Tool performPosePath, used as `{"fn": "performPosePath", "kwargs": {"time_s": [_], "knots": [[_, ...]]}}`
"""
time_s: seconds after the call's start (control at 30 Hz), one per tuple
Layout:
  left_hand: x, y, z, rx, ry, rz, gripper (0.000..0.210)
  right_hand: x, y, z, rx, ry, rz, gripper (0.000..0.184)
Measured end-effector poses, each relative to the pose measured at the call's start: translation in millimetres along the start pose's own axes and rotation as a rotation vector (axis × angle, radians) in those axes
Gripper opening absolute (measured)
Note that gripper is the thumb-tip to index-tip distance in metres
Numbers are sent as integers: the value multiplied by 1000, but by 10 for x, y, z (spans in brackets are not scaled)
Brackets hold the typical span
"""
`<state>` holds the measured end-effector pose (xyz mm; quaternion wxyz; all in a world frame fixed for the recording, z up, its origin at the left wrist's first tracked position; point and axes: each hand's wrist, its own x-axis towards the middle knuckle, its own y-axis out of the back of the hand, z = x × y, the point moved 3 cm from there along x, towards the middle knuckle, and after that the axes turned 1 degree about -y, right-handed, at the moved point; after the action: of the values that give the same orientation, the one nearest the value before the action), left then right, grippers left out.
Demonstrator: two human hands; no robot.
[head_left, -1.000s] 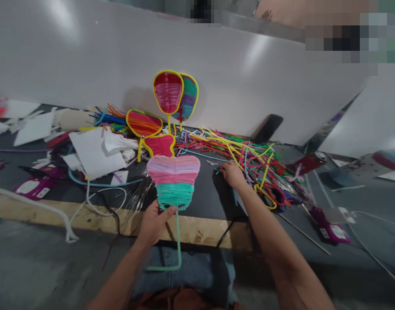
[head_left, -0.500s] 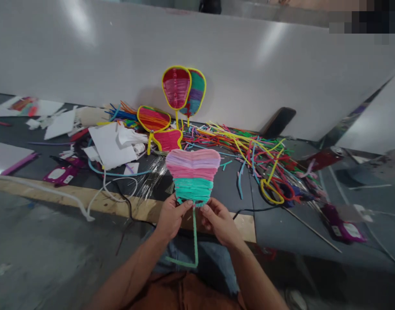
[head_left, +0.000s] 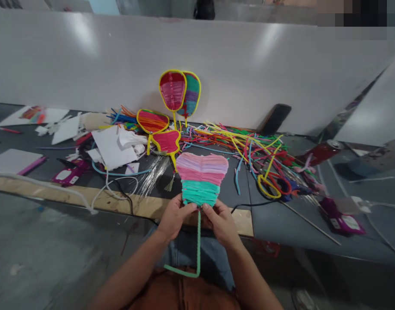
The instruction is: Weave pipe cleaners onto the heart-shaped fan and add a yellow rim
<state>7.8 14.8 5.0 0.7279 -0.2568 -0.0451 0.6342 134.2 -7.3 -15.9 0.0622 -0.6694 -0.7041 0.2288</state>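
Observation:
Between my hands is a fan-shaped pipe cleaner craft (head_left: 202, 176), striped pink, lilac, deeper pink and turquoise from top to bottom. My left hand (head_left: 176, 216) pinches its lower left edge, thumb on the front. On the lower right edge, my right hand (head_left: 220, 219) grips it the same way, the two thumbs nearly meeting at the base. A green pipe cleaner stem (head_left: 199, 245) hangs from that base and bends sharply left at its lower end. My other fingers are mostly hidden behind the craft.
Yellow-edged fans (head_left: 172, 90) lean against the white partition (head_left: 229, 60). A heap of loose pipe cleaners (head_left: 229, 135) lies behind my hands. White cards (head_left: 113, 148) and cables are at left. On the right are a red can (head_left: 325, 153), a dark phone-like object (head_left: 276, 118) and a purple packet (head_left: 341, 219).
The craft and both hands have shifted slightly right in view. The turquoise lower edge, earlier with a loose-looking strand under it, now sits closer against my thumbs.

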Motion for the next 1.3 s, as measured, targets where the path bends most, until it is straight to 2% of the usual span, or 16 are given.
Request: {"fn": "performPosePath", "kwargs": {"time_s": [0.2, 0.43, 0.63, 1.1, 1.3], "knots": [[-9, 1, -6, 71, -28, 39, 22, -8, 18, 3, -6, -20, -42, 26], [19, 63, -71, 90, -20, -18, 20, 7, 43, 24, -6, -57, -5, 31], [28, 55, -11, 89, -14, 40, 20, 28, 9, 8, -19, -56, -8, 33], [46, 114, -56, 54, -12, 66, 29, 48, -9, 33, -82, -59, -2, 33], [47, 83, 5, 88, -55, 94, 31, 76, -9, 101, 25, -121, 16, 37]]}}
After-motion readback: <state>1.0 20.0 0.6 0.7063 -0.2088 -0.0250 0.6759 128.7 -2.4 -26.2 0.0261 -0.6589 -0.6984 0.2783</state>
